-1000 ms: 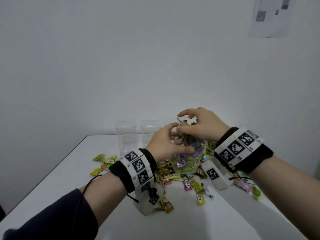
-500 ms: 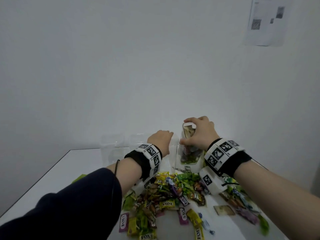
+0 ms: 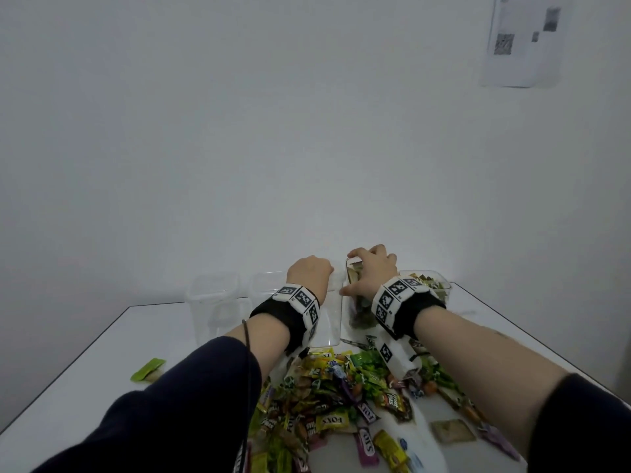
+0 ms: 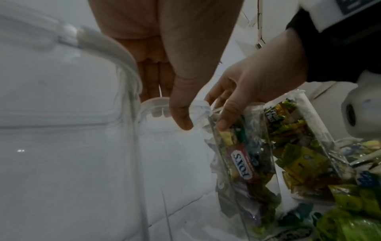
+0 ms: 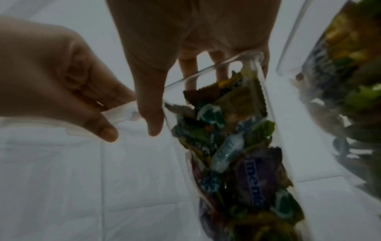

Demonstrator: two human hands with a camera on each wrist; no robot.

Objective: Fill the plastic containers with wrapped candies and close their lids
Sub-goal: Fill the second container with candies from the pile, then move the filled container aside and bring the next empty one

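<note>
My right hand [image 3: 369, 272] grips the top rim of a clear plastic container [image 3: 358, 310] full of wrapped candies, which stands at the back of the white table [image 3: 102, 356]. In the right wrist view the thumb is outside its wall [image 5: 237, 146] and the fingers reach over the rim. My left hand [image 3: 309, 270] holds the rim of an empty clear container [image 3: 329, 315] just to its left, thumb in front and fingers curled behind [image 4: 152, 104]. A heap of loose wrapped candies [image 3: 341, 397] lies in front of both. No lid is clearly seen.
A second candy-filled container [image 3: 426, 285] stands to the right of the held one. Two more empty containers [image 3: 213, 302] [image 3: 268, 288] stand to the left. One green candy [image 3: 148, 369] lies alone at the left. The wall rises right behind the row.
One second ago both hands held the filled container up over the pile. It now stands in the back row, and my left hand has moved onto the empty container beside it.
</note>
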